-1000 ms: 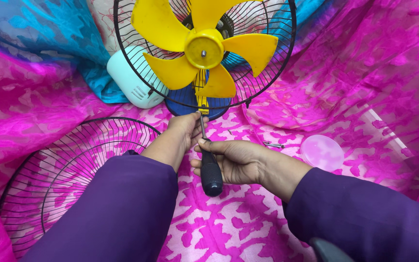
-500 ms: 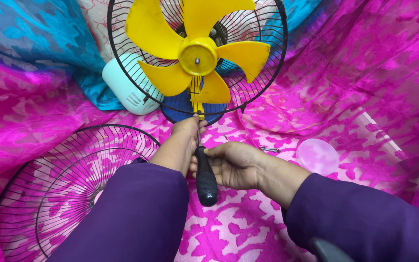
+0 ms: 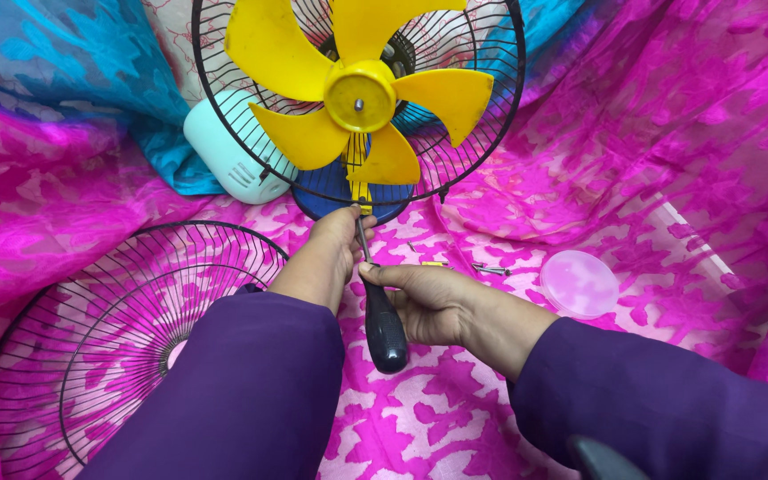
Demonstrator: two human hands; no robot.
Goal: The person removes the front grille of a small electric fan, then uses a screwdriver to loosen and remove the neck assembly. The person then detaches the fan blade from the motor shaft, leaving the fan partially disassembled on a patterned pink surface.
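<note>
While the right hand (image 3: 428,298) grips a black-handled screwdriver (image 3: 382,318), its tip sits at the yellow clip (image 3: 366,197) on the bottom of the rear guard (image 3: 491,133), where the left hand (image 3: 335,244) pinches to steady it. The front guard (image 3: 108,329) is already off, lying to the left; the yellow blades (image 3: 357,93) are still mounted. Loose screws (image 3: 491,268) lie on the pink cloth (image 3: 651,160), beside a pink lid (image 3: 579,283) that holds nothing visible.

One fan (image 3: 357,98) with five yellow blades, one loose grille (image 3: 108,329), one screwdriver (image 3: 382,316), one pink lid (image 3: 578,283).
</note>
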